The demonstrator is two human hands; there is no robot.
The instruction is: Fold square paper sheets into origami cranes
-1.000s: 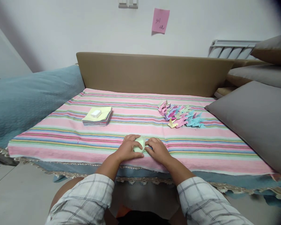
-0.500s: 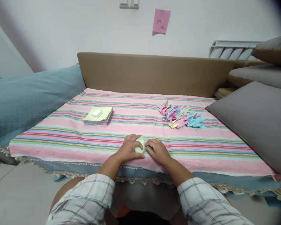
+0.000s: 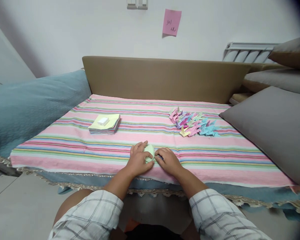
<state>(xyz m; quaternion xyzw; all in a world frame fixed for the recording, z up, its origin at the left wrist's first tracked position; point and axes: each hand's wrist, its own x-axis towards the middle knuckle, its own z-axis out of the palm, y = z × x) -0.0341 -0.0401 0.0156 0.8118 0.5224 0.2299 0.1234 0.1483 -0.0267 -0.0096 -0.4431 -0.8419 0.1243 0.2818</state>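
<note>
A piece of light green folded paper [image 3: 149, 150] lies on the striped cloth between my hands, near the front edge. My left hand [image 3: 139, 159] is closed on its left and near side, thumb and index finger curved round it. At the paper's right edge, the thumb and index finger of my right hand [image 3: 168, 160] pinch together. Fingers cover parts of the paper, so its exact folds cannot be made out. Farther back on the right lies a cluster of folded paper cranes [image 3: 193, 123] in several colours.
A stack of square paper [image 3: 105, 126] stands back left, with a small white object [image 3: 103, 121] on top. Grey cushions [image 3: 270, 123] border the right side, a blue-covered armrest [image 3: 40, 100] the left. Behind the striped cloth [image 3: 140, 125] rises a brown backrest [image 3: 160, 80].
My left hand has shifted slightly on the green paper, its fingers now more raised and its thumb nearer the right edge. My right hand has hardly moved.
</note>
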